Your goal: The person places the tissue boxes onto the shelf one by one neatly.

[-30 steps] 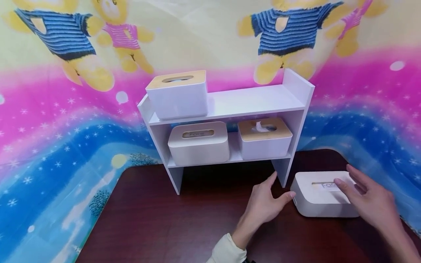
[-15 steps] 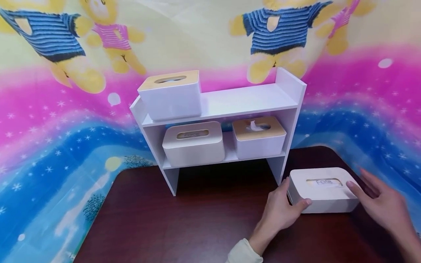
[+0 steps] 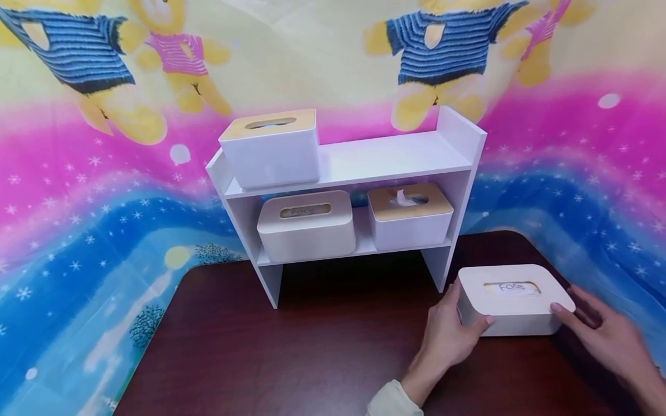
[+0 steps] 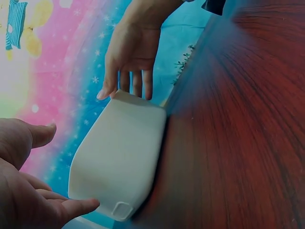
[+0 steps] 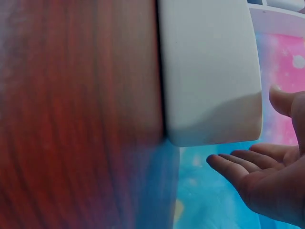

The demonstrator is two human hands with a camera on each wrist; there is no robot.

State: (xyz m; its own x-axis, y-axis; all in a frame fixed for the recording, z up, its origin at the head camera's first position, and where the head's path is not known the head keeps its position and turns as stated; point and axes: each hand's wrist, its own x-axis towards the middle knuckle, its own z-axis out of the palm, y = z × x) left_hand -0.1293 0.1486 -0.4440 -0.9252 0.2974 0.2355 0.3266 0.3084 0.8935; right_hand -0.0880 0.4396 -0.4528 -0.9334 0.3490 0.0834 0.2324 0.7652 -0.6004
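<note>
A cream tissue box with a slotted lid, "Face" lettering showing through the slot, rests on the dark table at the right. My left hand is at its left end, thumb by the front corner and fingers along the side. In the left wrist view the box shows its end, with my left hand's fingers straight beside it and the thumb apart. My right hand is at the other end, thumb tip overlapping the lid corner. The right wrist view shows my right hand with fingers extended near the box end.
A white two-tier shelf stands behind on the table. On top is a white tissue box with a wooden lid. Below sit a cream tissue box and a wooden-lidded one. A printed cloth hangs behind.
My left hand has moved right, from short of the box to its left end. My right hand has drawn back from over the lid to the right end.
</note>
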